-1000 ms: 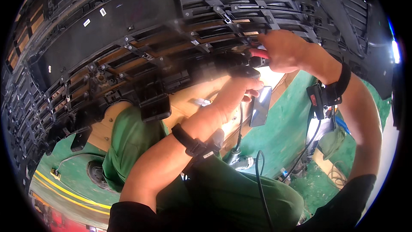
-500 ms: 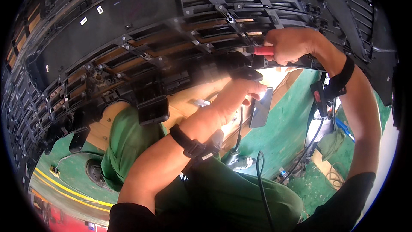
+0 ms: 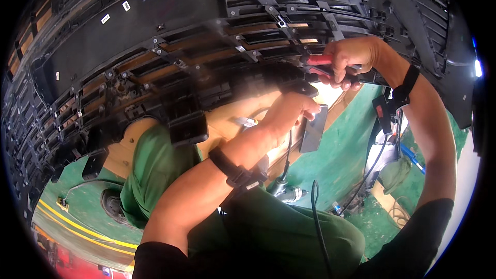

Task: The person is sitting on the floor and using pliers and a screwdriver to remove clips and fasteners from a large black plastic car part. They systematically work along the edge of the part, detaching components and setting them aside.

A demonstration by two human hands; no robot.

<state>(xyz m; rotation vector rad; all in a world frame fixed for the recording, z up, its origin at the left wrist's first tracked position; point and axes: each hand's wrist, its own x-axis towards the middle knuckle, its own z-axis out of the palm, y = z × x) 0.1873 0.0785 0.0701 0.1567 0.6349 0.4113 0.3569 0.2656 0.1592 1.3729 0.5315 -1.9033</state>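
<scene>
My right hand point(image 3: 349, 62) is wrapped round red-handled pliers point(image 3: 319, 60), their jaws against the underside rail of a large black plastic ribbed panel point(image 3: 258, 41). My left hand point(image 3: 297, 106) has its fingers curled beside a black bracket point(image 3: 305, 87) at the panel's lower edge; what they grip is hidden. Just under those fingers is a flat grey rectangular object point(image 3: 313, 134), phone-like. Both wrists wear black straps, and the right one carries a black device point(image 3: 383, 113) with a cable.
My green-trousered legs point(image 3: 160, 160) are below, with cardboard point(image 3: 227, 119) behind them. A grey power tool point(image 3: 285, 192), black cables, a blue tool point(image 3: 412, 157) and a coiled cord point(image 3: 398, 212) lie lower right on the green floor point(image 3: 372, 235). Yellow lines point(image 3: 88, 230) cross the lower left.
My right hand has shifted its fingers on the pliers, whose two red handles now show spread apart. My left hand stays nearly in place; the view has shifted slightly.
</scene>
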